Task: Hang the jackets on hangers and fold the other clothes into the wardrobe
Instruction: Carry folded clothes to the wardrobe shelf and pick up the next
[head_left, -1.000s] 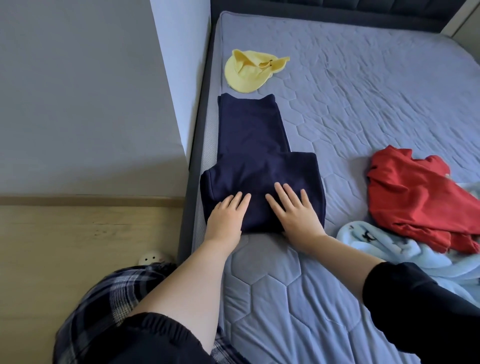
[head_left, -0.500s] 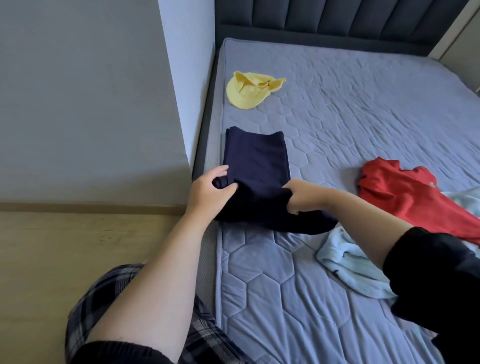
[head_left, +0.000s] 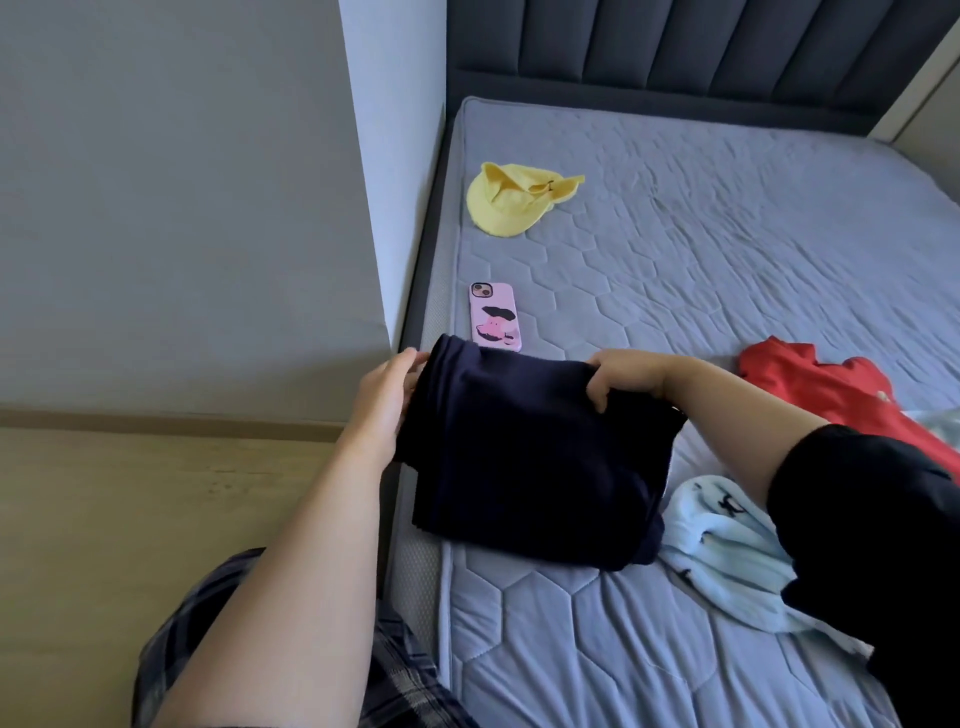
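Across the centre and right of the frame spreads the bed (head_left: 727, 249), its quilted grey cover bare in the upper part. Low and centre on it, close to its left edge, is the navy garment (head_left: 530, 467), already a thick square bundle; its near end rests on the bed and its far end looks raised. At the right edge lie a red garment (head_left: 831, 395) and, below it, a blue garment (head_left: 727, 561), both unfolded. A yellow hat (head_left: 514, 202) sits upper centre, and a phone (head_left: 493, 317) lies just beyond the bundle's far edge.

The left hand (head_left: 384, 400) holds the bundle's left side, fingers wrapped over its far corner. The right hand (head_left: 623, 376) has a curled grip pinching the far right corner.

The step seems to be lifting the folded bundle for the wardrobe, which is out of view. Both grips should rise together and level, with fingers under the layers so none slips loose, clear of the phone.
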